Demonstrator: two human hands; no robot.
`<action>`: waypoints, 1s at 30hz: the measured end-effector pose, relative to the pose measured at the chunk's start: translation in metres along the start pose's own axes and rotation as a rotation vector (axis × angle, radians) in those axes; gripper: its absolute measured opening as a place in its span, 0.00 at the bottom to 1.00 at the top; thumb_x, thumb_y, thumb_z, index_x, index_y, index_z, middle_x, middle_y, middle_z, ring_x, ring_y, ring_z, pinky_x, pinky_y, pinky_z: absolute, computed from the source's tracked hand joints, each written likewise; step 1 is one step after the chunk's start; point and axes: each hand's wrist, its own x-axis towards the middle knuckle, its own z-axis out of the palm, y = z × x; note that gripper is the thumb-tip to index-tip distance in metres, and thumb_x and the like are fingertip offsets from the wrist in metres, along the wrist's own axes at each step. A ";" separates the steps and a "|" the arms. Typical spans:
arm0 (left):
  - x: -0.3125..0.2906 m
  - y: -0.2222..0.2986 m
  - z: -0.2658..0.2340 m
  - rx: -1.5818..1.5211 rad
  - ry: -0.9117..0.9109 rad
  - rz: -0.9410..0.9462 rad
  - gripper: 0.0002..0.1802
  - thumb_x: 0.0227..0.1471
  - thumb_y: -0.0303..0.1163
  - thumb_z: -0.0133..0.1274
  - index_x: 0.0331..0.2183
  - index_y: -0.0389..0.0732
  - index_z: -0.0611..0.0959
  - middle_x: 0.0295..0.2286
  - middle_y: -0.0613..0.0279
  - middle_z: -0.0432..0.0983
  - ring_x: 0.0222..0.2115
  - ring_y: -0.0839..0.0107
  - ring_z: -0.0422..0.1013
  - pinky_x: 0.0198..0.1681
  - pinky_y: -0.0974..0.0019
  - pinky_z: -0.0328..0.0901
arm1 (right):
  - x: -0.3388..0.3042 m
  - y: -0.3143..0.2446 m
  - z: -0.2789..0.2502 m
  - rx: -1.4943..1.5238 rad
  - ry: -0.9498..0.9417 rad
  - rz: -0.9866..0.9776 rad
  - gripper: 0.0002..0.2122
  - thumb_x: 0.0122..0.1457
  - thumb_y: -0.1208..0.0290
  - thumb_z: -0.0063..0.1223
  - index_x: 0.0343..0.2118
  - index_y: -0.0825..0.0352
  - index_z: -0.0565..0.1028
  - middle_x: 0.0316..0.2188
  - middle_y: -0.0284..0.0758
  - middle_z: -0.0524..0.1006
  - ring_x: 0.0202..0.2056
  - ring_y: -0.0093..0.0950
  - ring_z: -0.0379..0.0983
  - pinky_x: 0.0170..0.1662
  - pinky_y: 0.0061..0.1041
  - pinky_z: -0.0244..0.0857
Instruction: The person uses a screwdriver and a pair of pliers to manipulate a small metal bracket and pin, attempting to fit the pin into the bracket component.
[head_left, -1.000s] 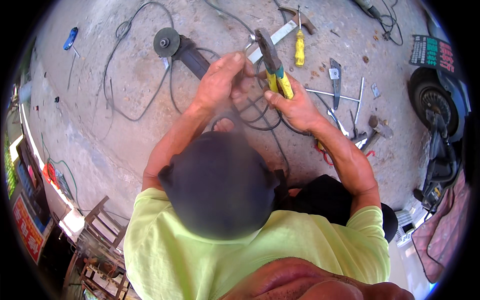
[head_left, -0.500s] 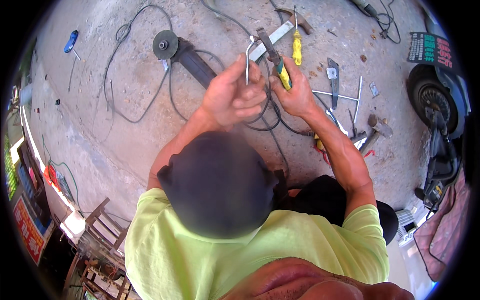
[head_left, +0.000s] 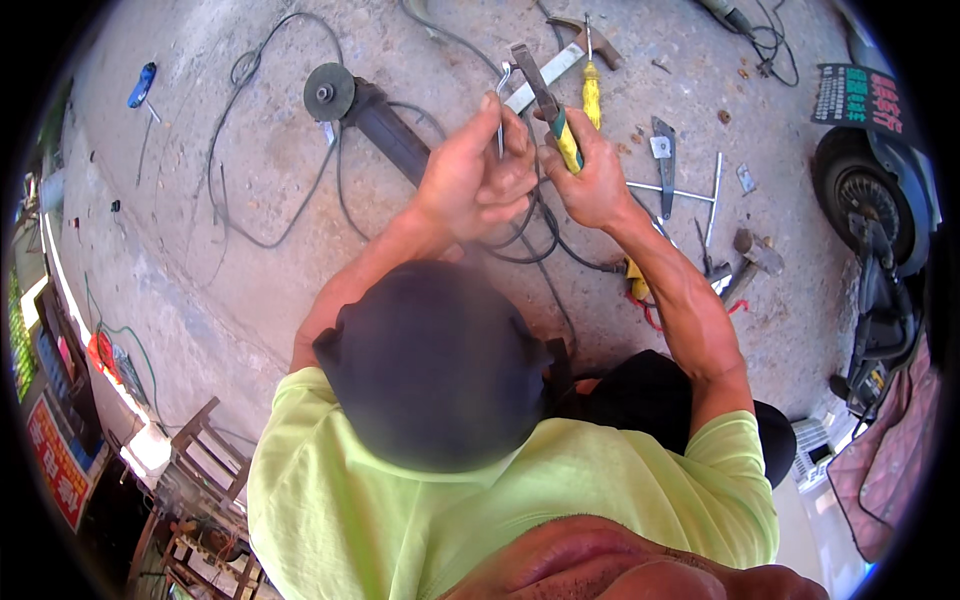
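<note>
My left hand [head_left: 475,175] is closed round a thin, bent metal rod [head_left: 501,115], pinching it so its curved tip points away from me. Just to its right, my right hand [head_left: 592,180] grips a hand tool [head_left: 538,85] with a dark flat metal end and a green-and-yellow handle; its exact kind is unclear. The tool's metal end slants up beside the rod's tip, and whether they touch cannot be told. Beyond both hands, a rusty-headed hammer [head_left: 602,45] with a pale flat handle [head_left: 555,68] lies on the concrete, alongside a yellow-handled screwdriver [head_left: 591,95].
An angle grinder [head_left: 385,125] lies left of my hands, with cables looping over the floor [head_left: 270,190]. To the right are a T-shaped metal wrench [head_left: 714,195], a small hammer [head_left: 760,252] and a parked scooter's wheel [head_left: 865,190]. A blue-handled tool [head_left: 143,85] lies far left.
My left hand has shifted slightly, tilting the rod's tip a little to the right. The tool in my right hand has moved slightly up and left.
</note>
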 end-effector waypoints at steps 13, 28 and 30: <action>0.016 0.047 -0.059 1.304 -0.087 0.608 0.24 0.67 0.48 0.47 0.27 0.38 0.78 0.18 0.61 0.72 0.19 0.67 0.70 0.23 0.64 0.63 | -0.019 -0.030 -0.026 0.396 -0.405 0.210 0.20 0.62 0.71 0.57 0.57 0.66 0.71 0.36 0.30 0.72 0.36 0.21 0.67 0.41 0.25 0.65; -0.018 0.104 -0.050 1.622 -0.166 0.467 0.19 0.63 0.45 0.53 0.30 0.38 0.81 0.18 0.56 0.70 0.19 0.60 0.67 0.24 0.61 0.62 | -0.014 -0.039 -0.044 0.691 -0.731 0.408 0.26 0.63 0.67 0.60 0.61 0.69 0.67 0.34 0.30 0.71 0.32 0.22 0.67 0.38 0.24 0.64; -0.018 0.102 -0.047 1.674 -0.119 0.514 0.20 0.64 0.44 0.53 0.29 0.37 0.80 0.18 0.59 0.69 0.19 0.65 0.66 0.24 0.63 0.62 | -0.014 -0.035 -0.038 0.557 -0.632 0.343 0.24 0.64 0.67 0.59 0.61 0.68 0.67 0.33 0.29 0.71 0.32 0.21 0.67 0.37 0.23 0.64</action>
